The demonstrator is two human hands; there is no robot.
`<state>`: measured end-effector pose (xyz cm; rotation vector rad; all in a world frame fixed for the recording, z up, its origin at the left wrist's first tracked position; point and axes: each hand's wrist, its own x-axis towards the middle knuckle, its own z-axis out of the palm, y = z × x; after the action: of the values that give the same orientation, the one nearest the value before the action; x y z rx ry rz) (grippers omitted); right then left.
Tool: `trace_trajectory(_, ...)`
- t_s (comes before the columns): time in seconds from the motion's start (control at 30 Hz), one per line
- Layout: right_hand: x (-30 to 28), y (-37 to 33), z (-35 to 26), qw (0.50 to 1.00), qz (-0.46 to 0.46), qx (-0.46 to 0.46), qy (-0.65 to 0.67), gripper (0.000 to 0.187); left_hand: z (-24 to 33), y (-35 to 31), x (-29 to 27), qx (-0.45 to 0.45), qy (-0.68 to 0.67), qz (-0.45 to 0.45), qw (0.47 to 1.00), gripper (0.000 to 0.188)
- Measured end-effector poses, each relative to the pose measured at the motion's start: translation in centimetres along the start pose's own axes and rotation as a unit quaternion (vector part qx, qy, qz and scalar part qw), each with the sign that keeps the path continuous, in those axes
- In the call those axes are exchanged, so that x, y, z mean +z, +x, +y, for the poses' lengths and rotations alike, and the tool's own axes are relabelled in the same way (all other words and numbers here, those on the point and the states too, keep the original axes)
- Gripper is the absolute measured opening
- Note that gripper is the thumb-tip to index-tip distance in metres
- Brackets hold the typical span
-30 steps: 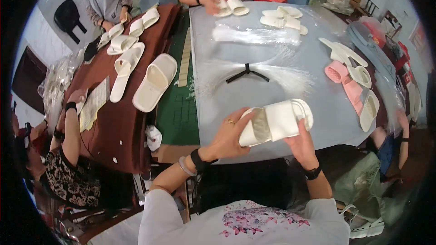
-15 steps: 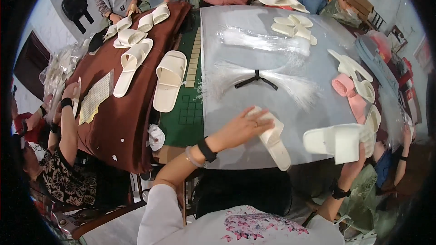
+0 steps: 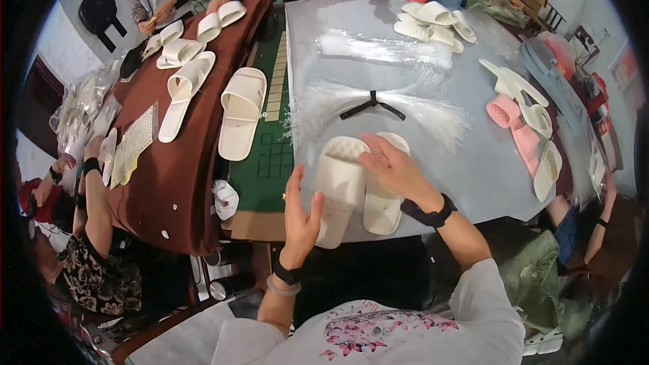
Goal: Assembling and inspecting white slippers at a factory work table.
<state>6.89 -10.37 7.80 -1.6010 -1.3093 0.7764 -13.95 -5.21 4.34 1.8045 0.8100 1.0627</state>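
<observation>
Two cream slippers lie side by side at the front edge of the grey-covered table, a left one and a right one. My left hand is upright beside the left slipper's outer side, its fingers and thumb apart, with nothing in it. Over the right slipper reaches my right hand, fingers stretched out toward the left slipper's upper end. It partly covers the right slipper's strap; whether the fingertips touch either slipper, I cannot tell. Beyond the pair lies a bundle of clear plastic strands tied with a black strap.
More clear strands lie farther back. Cream slippers are at the far right, with pink and cream ones along the right side. On the left, a brown-covered table carries slippers and a paper sheet. Other people work around.
My right hand has brought a slipper from the right and it now lies beside the other one. My left hand has let go of its slipper and drawn back to the left.
</observation>
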Motion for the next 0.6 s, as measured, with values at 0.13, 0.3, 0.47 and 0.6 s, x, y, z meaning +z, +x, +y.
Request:
trace_trajectory(0.13, -0.1, -0.6, 2.4, 0.958, 0.055, -0.123, -0.252, 0.055, -2.5, -2.6, -1.1, 0.026, 0.172, -0.078, 0.982, 0.052)
trace_trajectory(0.3, -1.9, -3.5, 4.6, 0.936, 0.018, -0.033, -0.350, 0.060, -3.3, -3.9, -0.2, 0.003, 0.297, -0.167, 0.940, 0.057)
trace_trajectory(0.47, -2.8, -3.8, 5.8, 0.975, -0.056, 0.034, -0.214, 0.058, -0.7, -3.6, 1.7, 0.055, 0.376, -0.208, 0.901, 0.050)
trace_trajectory(0.6, -2.0, -1.9, 7.2, 0.969, -0.089, -0.032, -0.230, 0.054, -0.4, -4.5, 2.4, 0.080, 0.367, -0.240, 0.895, 0.049)
